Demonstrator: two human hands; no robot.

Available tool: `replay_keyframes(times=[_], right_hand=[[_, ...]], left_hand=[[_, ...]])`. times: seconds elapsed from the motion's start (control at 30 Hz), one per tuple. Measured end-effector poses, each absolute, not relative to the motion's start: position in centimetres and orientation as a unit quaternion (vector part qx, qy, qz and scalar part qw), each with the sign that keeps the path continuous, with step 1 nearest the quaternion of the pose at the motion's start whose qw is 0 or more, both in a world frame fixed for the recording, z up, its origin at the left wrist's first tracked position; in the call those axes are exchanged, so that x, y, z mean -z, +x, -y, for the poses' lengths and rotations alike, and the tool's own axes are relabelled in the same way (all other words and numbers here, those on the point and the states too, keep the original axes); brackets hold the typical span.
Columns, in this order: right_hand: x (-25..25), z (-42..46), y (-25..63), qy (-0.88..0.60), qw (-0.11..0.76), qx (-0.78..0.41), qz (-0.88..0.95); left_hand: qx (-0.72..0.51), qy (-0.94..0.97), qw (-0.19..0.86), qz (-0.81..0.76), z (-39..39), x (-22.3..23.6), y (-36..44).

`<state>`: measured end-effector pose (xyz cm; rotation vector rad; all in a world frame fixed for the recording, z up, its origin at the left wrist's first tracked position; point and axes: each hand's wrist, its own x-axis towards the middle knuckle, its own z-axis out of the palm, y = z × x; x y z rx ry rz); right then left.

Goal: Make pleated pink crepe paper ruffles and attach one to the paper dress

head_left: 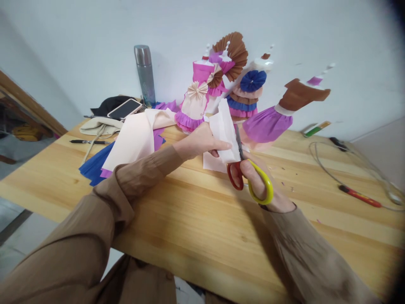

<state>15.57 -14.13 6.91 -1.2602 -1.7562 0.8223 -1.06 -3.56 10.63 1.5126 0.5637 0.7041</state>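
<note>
Over the middle of the wooden table, my left hand (205, 139) is closed on a folded piece of white paper (225, 126), thumb on its face. My right hand (255, 175) grips scissors (261, 181) with one yellow and one red handle loop, fingers through the loops. The scissor blades point up and away along the right edge of the paper; whether they are apart is hard to tell. Below the paper, a pale sheet (213, 164) lies on the table. Just beyond my right hand stands a small dress form with a brown top and purple skirt (268, 122).
More dress forms in pink paper (202, 74) and blue and brown ruffles (243, 105) stand along the wall. A flask (145, 76), a phone (125, 109), a pen (88, 142) and paper sheets (133, 139) are at left. A red-handled corded tool (360, 196) lies at right.
</note>
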Motion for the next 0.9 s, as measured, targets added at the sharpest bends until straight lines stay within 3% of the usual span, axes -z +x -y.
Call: replay_keyframes(times=[0.57, 0.9], right_hand=[[-5.9, 14.0, 15.6, -0.508, 0.472, -0.331, 0.641], [-6.1, 13.7, 15.7, -0.496, 0.425, -0.307, 0.692]], left_hand=[[-0.306, 0.660, 0.649, -0.225, 3.1, -10.1, -1.1], [-0.309, 0.664, 0.647, -0.214, 3.0, -10.0, -1.2]])
